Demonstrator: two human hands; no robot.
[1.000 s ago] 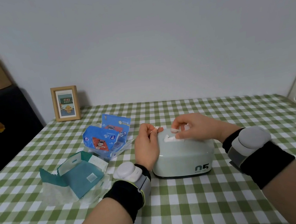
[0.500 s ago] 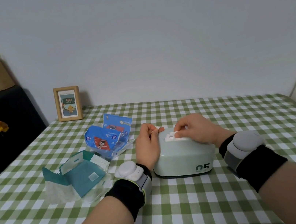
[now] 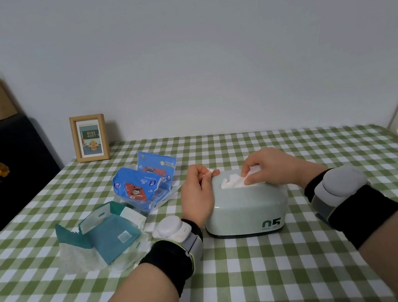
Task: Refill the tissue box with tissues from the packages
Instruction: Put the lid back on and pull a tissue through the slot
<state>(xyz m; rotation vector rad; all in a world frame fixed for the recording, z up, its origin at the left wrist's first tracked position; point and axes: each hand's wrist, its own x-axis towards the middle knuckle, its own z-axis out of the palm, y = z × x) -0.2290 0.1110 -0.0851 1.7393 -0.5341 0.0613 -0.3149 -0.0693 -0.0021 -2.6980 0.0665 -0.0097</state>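
A pale green tissue box (image 3: 245, 208) marked "05" is set upright on the green-and-white checked tablecloth (image 3: 263, 275), near the middle of the table. A white tissue (image 3: 232, 181) is seen bunched at the slot in the box's top. It is pinched by the right hand (image 3: 273, 169), whose fingers are curled down over the slot. The left hand (image 3: 196, 195) is laid against the left end of the box with its fingers curled in – a small white scrap (image 3: 210, 171) is pinched between its thumb and forefinger, the thumb tip at the box's top edge.

Two opened tissue packages are left to the left of the box: a blue package (image 3: 143, 185), torn and crumpled, just beyond the left hand, and a teal package (image 3: 109, 231) lying flatter, nearer the table's front edge. A wooden picture frame (image 3: 90, 138) is stood at the far left corner against the wall. Black wristbands carrying grey-white devices are worn on both wrists – the left device (image 3: 172, 228) lies just beside the box
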